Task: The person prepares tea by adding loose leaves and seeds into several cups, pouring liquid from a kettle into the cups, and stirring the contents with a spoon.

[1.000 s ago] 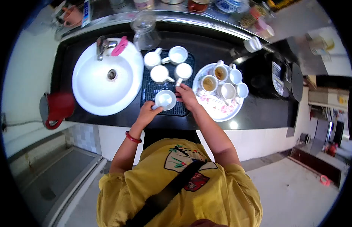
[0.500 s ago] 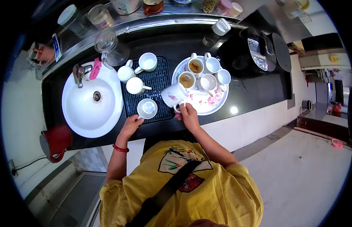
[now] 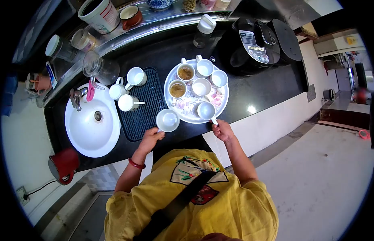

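My left hand (image 3: pixel 152 139) is closed on the handle of a white mug (image 3: pixel 167 121), held in the gap between the black drying tray (image 3: pixel 143 120) and the round floral tray (image 3: pixel 187 115). My right hand (image 3: pixel 222 130) grips the handle of another white mug (image 3: pixel 206 110) at the near rim of the floral tray; whether it rests there I cannot tell. Farther back on that tray are two mugs with brown contents, one of them a front-left mug (image 3: pixel 177 89), and several plain white mugs, including a middle mug (image 3: pixel 201 87).
Three white mugs, one a near mug (image 3: pixel 128 103), sit on the drying tray's left side. A white sink (image 3: pixel 84 132) lies left, with a glass pitcher (image 3: pixel 99 68) behind. A red kettle (image 3: pixel 64 165) stands at the near left, a black cooker (image 3: pixel 251 48) at the back right.
My right hand has carried its mug rightward from between the trays to the floral tray, turning it upright. My left hand has moved its mug right, off the drying tray. The view has shifted.
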{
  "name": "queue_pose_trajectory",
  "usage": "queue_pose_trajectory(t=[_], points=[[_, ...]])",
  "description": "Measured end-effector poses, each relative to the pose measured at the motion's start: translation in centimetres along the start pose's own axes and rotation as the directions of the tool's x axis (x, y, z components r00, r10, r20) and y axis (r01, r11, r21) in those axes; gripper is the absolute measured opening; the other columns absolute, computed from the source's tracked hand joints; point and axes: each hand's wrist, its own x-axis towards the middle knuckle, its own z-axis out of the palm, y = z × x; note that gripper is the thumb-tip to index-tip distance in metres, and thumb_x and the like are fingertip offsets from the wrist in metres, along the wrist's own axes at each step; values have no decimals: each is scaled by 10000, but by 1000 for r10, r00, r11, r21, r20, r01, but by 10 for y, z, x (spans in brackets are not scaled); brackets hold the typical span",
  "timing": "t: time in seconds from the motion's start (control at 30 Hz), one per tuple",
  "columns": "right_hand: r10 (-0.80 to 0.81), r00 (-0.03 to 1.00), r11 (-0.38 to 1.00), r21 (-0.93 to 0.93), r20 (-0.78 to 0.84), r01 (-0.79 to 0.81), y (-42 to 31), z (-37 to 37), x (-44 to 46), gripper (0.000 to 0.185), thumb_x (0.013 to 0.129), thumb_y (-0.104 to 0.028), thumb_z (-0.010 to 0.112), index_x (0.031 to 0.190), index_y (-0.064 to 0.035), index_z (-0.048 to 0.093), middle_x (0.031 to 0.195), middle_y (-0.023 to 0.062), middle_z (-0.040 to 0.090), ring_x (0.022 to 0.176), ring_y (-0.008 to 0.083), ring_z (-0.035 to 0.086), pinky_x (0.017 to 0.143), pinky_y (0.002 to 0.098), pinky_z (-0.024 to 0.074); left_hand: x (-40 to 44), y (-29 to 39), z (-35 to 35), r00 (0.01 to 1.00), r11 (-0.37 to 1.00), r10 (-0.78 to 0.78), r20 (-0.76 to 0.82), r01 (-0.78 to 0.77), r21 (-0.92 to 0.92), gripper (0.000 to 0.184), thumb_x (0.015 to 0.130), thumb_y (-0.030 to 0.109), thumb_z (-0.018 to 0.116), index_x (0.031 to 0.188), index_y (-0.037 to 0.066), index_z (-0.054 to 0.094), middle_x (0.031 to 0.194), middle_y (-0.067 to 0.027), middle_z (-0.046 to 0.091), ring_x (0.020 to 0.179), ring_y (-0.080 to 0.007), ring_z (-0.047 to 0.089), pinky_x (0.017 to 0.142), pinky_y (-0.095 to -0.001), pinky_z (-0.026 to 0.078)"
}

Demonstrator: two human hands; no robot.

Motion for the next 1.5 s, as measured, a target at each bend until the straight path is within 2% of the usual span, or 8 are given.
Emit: queue_pose_trajectory(t=[0.23, 0.53, 0.7, 0.97, 1.17, 1.3, 1.37, 1.5], points=[[171, 983, 943, -276, -70, -183, -43, -16, 6, 234, 905, -211, 395, 885, -32, 544, 557, -27, 442, 393, 23, 326, 314, 147, 243, 37, 4, 78, 999, 977, -39, 22, 43, -208, 214, 860, 204, 567, 899, 0, 619, 789, -29, 604, 696, -93, 548, 643, -222, 442], [163, 970, 744, -624, -181, -241, -59, -10, 15, 259, 878, -237, 419, 771, -46, 557, 508, -28, 439, 353, 41, 330, 295, 178, 244, 68, -8, 116, 990, 969, -94, -104, 68, -237, 182, 857, 179, 570, 899, 7, 614, 769, -22, 594, 685, -88, 541, 634, -221, 440], [220, 969, 713, -660, -111, -237, -48, -3, 20, 305, 911, -253, 381, 812, -18, 550, 513, -19, 433, 357, 49, 333, 292, 178, 264, 66, -11, 118, 984, 974, -89, -156, 53, -218, 177, 852, 173, 574, 916, 14, 617, 768, -16, 594, 678, -78, 535, 633, -209, 437], [198, 972, 741, -631, -123, -231, -47, -9, 25, 275, 909, -238, 390, 810, -28, 537, 532, -28, 425, 382, 52, 322, 317, 183, 264, 66, -8, 119, 897, 981, -92, -432, 8, -193, 195, 844, 131, 576, 1008, 25, 575, 737, 2, 544, 667, -71, 527, 598, -212, 438], [172, 978, 657, -725, -121, -205, -68, -27, 34, 266, 869, -289, 496, 718, -75, 540, 533, -9, 461, 366, 61, 353, 308, 197, 264, 65, -4, 124, 863, 982, -114, -492, 24, -185, 335, 822, 127, 605, 1118, 19, 491, 774, -22, 536, 665, -83, 538, 588, -221, 451], [56, 984, 633, -757, -167, -164, -86, -21, 29, 271, 852, -271, 540, 682, -60, 546, 541, 1, 488, 369, 73, 380, 303, 207, 283, 62, -14, 130, 857, 989, -57, -511, -23, -148, 421, 820, 127, 609, 1184, 28, 420, 785, -35, 538, 647, -89, 539, 567, -220, 450], [23, 982, 642, -750, -187, -157, -93, -16, 25, 270, 835, -259, 566, 666, -49, 555, 542, 3, 498, 376, 78, 392, 309, 212, 311, 63, -20, 136, 838, 965, -51, -543, -99, -244, 479, 786, 108, 640, 1186, 0, 400, 748, -34, 540, 607, -99, 527, 538, -224, 442], [-27, 979, 678, -723, -202, -131, -101, -24, 29, 225, 816, -264, 567, 720, -61, 563, 566, -7, 509, 408, 71, 409, 323, 211, 326, 59, -11, 144, 848, 942, -132, -514, -54, -331, 515, 792, 110, 634, 1209, -8, 356, 766, -40, 546, 607, -102, 539, 524, -225, 447]])
